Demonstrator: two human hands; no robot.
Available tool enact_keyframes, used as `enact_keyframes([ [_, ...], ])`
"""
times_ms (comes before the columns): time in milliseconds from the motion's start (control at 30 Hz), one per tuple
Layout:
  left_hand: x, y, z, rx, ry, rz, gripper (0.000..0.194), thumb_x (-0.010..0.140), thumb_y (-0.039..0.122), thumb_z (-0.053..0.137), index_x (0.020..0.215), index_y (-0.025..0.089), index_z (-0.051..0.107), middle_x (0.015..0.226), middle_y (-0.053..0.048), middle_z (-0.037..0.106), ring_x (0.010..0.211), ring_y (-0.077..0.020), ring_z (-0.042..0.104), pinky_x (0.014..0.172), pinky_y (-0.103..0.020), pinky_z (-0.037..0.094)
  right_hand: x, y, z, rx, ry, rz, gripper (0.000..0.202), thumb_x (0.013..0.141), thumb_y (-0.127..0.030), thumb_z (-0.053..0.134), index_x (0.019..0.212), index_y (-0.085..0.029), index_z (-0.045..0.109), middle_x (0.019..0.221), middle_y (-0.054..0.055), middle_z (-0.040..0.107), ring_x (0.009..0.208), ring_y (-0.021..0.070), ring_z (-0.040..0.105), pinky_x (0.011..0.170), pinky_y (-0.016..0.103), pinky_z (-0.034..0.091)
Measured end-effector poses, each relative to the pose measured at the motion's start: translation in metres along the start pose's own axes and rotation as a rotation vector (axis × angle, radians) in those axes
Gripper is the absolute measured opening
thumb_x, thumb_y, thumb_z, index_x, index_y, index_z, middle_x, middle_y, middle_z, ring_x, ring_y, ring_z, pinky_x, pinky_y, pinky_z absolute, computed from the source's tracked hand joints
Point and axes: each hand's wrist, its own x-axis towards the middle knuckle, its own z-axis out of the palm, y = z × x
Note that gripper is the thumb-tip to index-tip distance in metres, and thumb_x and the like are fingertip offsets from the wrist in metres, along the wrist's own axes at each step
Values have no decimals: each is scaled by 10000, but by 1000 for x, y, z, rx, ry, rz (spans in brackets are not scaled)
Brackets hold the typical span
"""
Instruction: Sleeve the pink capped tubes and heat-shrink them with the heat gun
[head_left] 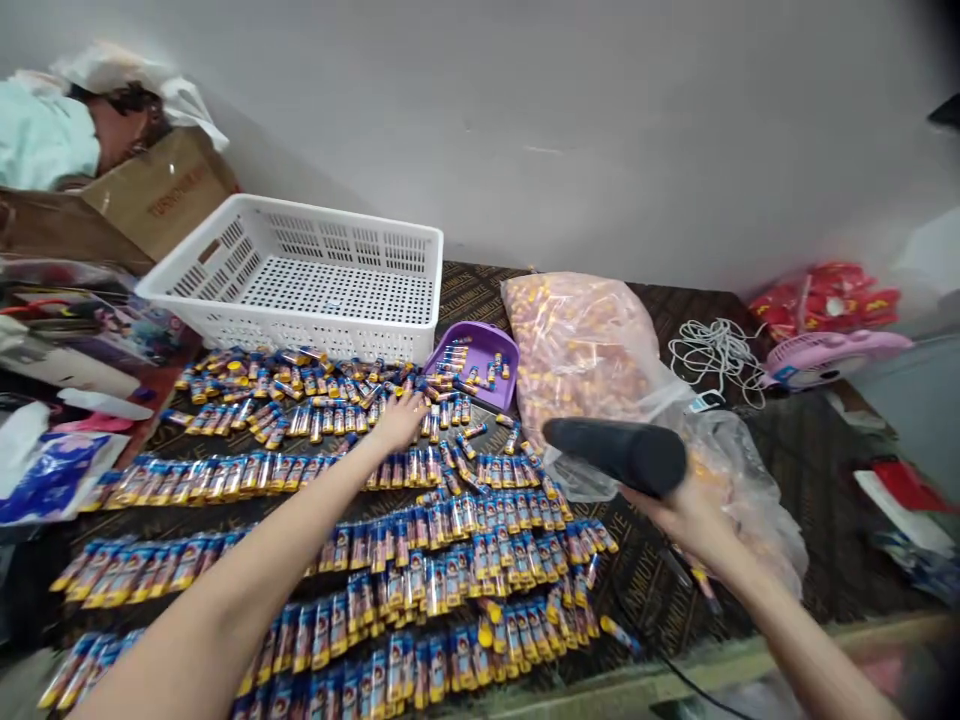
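Many small tubes (244, 472) with blue caps and yellow ends lie in rows on the dark patterned table. My left hand (403, 418) reaches over the upper rows, beside the purple scoop (508, 393), with its fingers down among the tubes. Whether it grips one is too small to tell. My right hand (686, 515) is wrapped round the handle of a black heat-gun-like tool (615, 450), which points left above the edge of a large clear bag (581, 350) filled with pink and yellow pieces. Several tubes lie inside the scoop.
Behind the tubes stands a white plastic basket (341, 335). A white cable (716, 355), a pink fan (825, 355) and red packaging (832, 300) are at the right. Paper bags (169, 195) and clutter fill the left side. A black cord (701, 690) runs near the front edge.
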Motion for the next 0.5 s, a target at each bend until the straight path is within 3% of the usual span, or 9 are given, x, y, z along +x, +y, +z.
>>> enact_keyframes([
  [67,-45,-4,-5,-29,130,-136,408,831,220,429,1224,167,528,1381,-168,425,1287,-320,354,1018,-523,300,18,-12,13,-44,-138,-38,329,781,-421,554,948,-162,669,925,135,700,864,319,644,714,352,478],
  [167,-135,5,3,-109,261,-316,387,852,323,393,1156,164,572,1307,-152,507,1210,-293,451,998,-464,360,38,-21,28,47,-199,-73,272,743,-386,594,898,-178,675,866,105,711,826,290,653,703,311,468],
  [233,-196,21,17,-174,324,-424,386,841,367,384,1057,149,619,1224,-150,572,1157,-284,501,986,-435,387,38,-12,28,145,-202,-92,247,706,-358,629,884,-193,679,832,79,713,823,279,651,702,300,470],
  [300,-240,45,32,-226,365,-576,392,822,392,386,985,147,646,1124,-149,631,1069,-287,563,950,-430,420,28,8,24,215,-210,-94,240,681,-338,647,870,-196,684,798,63,713,835,283,647,718,309,475],
  [367,-253,78,38,-292,376,-698,394,812,389,386,938,138,663,1023,-144,673,974,-285,609,893,-421,460,15,33,16,251,-213,-68,248,668,-335,654,863,-186,690,786,58,713,838,292,646,740,336,481],
  [400,-245,97,37,-331,369,-705,390,808,377,390,929,132,669,998,-142,683,949,-281,621,877,-413,470,8,45,12,271,-200,-45,265,665,-338,656,872,-176,691,802,60,715,841,296,646,753,354,484],
  [433,-228,116,33,-368,347,-666,382,810,362,396,938,131,672,1008,-137,684,965,-275,619,885,-403,468,0,56,8,304,-174,-18,293,663,-344,657,892,-165,691,835,65,717,853,300,645,771,371,485],
  [500,-172,158,20,-394,251,-524,349,818,283,393,956,134,677,1027,-136,681,986,-263,614,885,-390,463,-15,74,-3,430,-89,50,371,659,-373,663,953,-147,681,929,80,716,902,301,640,818,396,484],
])
